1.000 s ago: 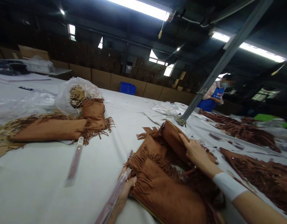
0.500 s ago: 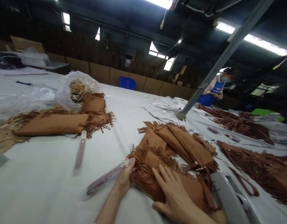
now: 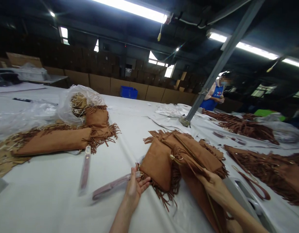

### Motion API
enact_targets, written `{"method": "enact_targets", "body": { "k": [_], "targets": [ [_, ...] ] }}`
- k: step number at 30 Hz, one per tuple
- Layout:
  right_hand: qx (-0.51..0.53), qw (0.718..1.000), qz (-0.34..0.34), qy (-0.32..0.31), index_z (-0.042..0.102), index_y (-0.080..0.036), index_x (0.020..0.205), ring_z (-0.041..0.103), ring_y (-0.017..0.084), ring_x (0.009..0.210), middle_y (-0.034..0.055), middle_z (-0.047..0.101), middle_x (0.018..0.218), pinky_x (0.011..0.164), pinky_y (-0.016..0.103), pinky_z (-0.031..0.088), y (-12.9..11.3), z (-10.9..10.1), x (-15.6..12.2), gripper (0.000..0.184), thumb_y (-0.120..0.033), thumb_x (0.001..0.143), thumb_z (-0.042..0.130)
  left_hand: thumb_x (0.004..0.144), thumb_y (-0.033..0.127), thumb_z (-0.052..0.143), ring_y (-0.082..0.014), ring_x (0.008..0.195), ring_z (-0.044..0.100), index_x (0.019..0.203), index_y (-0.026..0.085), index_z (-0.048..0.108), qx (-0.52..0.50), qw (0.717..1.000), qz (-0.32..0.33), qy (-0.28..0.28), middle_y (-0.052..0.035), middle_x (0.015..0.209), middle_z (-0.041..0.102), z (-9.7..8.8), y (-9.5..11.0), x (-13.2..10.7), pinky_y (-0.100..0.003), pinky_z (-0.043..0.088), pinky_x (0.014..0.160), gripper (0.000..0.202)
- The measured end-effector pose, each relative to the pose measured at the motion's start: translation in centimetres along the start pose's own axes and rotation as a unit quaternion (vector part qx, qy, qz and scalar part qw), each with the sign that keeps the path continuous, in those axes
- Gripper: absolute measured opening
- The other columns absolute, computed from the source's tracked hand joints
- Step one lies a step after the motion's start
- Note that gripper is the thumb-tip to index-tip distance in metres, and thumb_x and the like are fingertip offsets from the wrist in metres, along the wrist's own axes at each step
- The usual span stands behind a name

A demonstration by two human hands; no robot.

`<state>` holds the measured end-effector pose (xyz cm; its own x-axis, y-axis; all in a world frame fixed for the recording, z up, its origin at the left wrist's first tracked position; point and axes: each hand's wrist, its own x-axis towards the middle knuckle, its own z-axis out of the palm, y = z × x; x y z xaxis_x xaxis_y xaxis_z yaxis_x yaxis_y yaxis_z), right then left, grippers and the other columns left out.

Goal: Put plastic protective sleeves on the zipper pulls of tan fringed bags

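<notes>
My left hand [image 3: 137,187] is shut on a flat brown strap in a transparent plastic sleeve [image 3: 112,187], with the sleeve's end at my fingers. My right hand [image 3: 214,189] grips the edge of a tan suede fringed bag [image 3: 200,184], which has a gold zip along its top. That bag lies partly folded and reaches past the lower picture edge. Between my hands, a second fringed suede bag [image 3: 157,164] rests on top of the heap, its long fringe hanging toward my left hand.
A white-covered table [image 3: 49,191] holds another sleeved strap [image 3: 85,170], fringed bags [image 3: 52,141], a plastic bag [image 3: 74,105] and further fringed pieces [image 3: 266,168]. A grey object [image 3: 246,197] sits right. A co-worker [image 3: 212,95] stands beyond a metal pole [image 3: 219,68].
My right hand has moved from flat on the bags to up and right, and has turned a fringed bag over. The heap has shifted. My left hand still holds the sleeved strap.
</notes>
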<state>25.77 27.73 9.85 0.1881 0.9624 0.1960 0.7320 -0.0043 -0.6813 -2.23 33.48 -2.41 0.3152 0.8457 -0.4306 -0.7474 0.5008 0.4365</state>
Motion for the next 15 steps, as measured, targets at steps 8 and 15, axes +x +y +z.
{"method": "enact_targets", "body": {
  "k": [8,15],
  "targets": [
    [0.027,0.998,0.016,0.059,0.071,-0.015,0.105,0.065,0.032,0.100,0.0076,0.074,0.101,0.092,0.046,0.050,-1.5,-3.0,1.8,0.048,-0.050,0.074,0.061,0.089,0.025,0.055,-0.0220,0.087,0.072,0.105,0.013,0.062,-0.051,0.997,0.047,-0.031,-0.0124,0.094,0.073,0.2,0.0,-0.2,-0.033,0.057,0.080,0.021],
    [-0.133,0.982,-0.010,0.134,0.071,-0.016,0.106,0.068,0.032,0.090,0.0078,0.075,0.097,0.082,0.045,0.054,-1.6,-4.0,2.1,0.043,-0.045,0.081,0.049,0.084,0.039,0.062,-0.0260,0.105,0.065,0.116,0.020,0.063,0.023,0.992,0.102,-0.070,-0.0081,0.128,0.061,0.7,-0.2,-0.8,-0.043,0.043,0.104,0.038]
  ]
}}
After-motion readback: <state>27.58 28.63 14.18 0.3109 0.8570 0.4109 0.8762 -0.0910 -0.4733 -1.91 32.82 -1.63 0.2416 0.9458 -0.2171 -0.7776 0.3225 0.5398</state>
